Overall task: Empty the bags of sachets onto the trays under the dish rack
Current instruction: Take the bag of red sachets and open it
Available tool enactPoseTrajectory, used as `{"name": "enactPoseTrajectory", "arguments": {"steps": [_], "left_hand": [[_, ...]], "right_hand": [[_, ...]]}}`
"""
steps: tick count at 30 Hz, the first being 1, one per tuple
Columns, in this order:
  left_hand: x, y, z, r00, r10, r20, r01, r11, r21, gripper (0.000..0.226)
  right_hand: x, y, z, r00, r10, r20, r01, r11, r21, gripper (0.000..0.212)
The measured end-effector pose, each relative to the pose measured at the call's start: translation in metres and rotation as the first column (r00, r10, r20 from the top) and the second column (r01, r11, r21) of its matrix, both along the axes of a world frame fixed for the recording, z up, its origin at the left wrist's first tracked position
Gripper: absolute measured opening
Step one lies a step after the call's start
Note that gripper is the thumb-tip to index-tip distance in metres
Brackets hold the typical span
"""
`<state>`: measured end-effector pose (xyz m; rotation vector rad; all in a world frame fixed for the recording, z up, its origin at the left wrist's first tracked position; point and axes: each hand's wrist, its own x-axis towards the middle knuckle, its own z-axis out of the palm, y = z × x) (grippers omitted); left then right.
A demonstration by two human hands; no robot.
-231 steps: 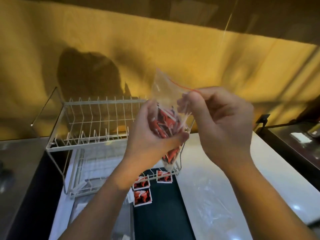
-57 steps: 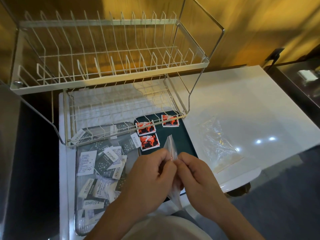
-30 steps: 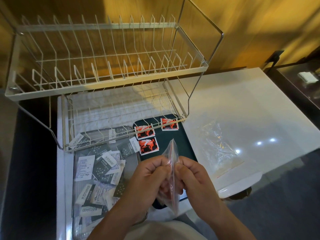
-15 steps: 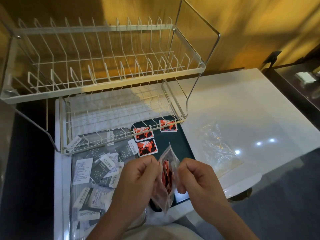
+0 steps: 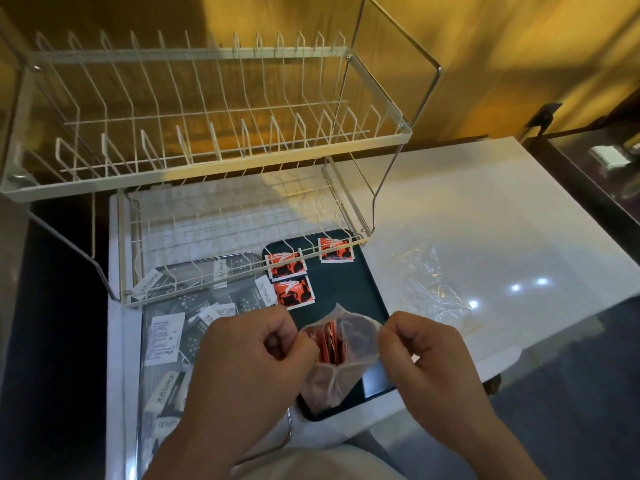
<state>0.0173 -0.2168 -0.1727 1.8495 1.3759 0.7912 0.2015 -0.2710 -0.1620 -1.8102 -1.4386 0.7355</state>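
My left hand (image 5: 252,355) and my right hand (image 5: 422,351) each pinch one lip of a clear zip bag (image 5: 341,362), holding its mouth pulled wide. Red sachets (image 5: 327,344) stand upright inside it. The bag hangs over the near end of a dark green tray (image 5: 349,285), which carries three red sachets (image 5: 293,292) near its far end. To the left, a clear tray (image 5: 239,259) holds several white and dark sachets (image 5: 162,336). Both trays reach under the white wire dish rack (image 5: 214,157).
An empty crumpled clear bag (image 5: 429,282) lies on the white tabletop (image 5: 502,220) right of the green tray. A yellow wall stands behind the rack. A dark cabinet (image 5: 595,168) borders the table on the right, and a dark gap lies to the left.
The shut bag, gripped between both hands, has been pulled apart at the top. Its mouth is now wide and the red sachets inside show.
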Motion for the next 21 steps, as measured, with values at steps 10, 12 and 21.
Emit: {"name": "enactPoseTrajectory", "arguments": {"steps": [10, 12, 21], "left_hand": [[-0.012, 0.005, 0.001, 0.999, -0.042, 0.003, 0.042, 0.998, 0.044, 0.036], [-0.011, 0.009, -0.006, 0.995, -0.096, 0.038, 0.094, 0.994, 0.053, 0.030], [-0.018, 0.021, -0.049, 0.892, -0.325, 0.313, 0.427, 0.834, -0.351, 0.082]], "right_hand": [[0.024, -0.001, 0.016, 0.957, 0.046, 0.286, -0.031, 0.998, -0.055, 0.032], [0.027, 0.001, 0.013, 0.935, 0.071, 0.346, -0.051, 0.996, -0.068, 0.038], [0.027, -0.001, 0.011, 0.983, 0.057, 0.173, -0.047, 0.997, -0.063, 0.031]]}}
